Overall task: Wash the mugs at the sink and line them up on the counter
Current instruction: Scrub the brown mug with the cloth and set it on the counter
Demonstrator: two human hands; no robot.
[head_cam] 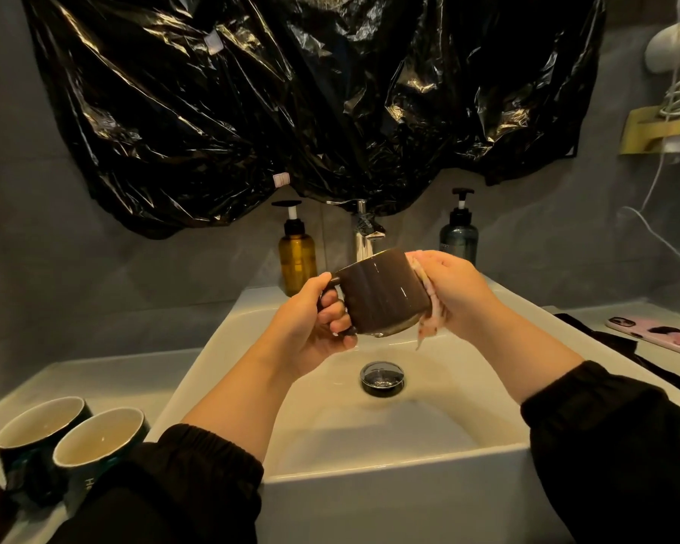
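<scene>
Scrubbing the outer wall of the dark brown mug, by the look of it. Held above the middle of the white sink, in front of the chrome tap and over the drain stopper. Close to upright, tipped a little, mouth out of view, pale base edge showing below.

Gripped at the handle by the left hand, fingers threaded through the loop, thumb on top. Pressed on the far side by the right hand, curled round a pinkish cloth sandwiched against the mug's right wall, one corner hanging down. Cannot tell whether the cloth reaches over the rim, nor whether water is running.

To do it well:
- Keep the handle grip firm, since wet glaze probably slips.
- Turn the mug with the left wrist and let the cloth travel round wall, rim and base.
- Stay low over the basin, clear of the tap.
- Rinse fully before setting down.

Likely landing place: the counter at its front left corner, beside the two dark mugs standing there mouth up, just beside each other.

Farther back, an amber pump bottle at the sink's back left and a blue-grey pump bottle at its back right.
</scene>
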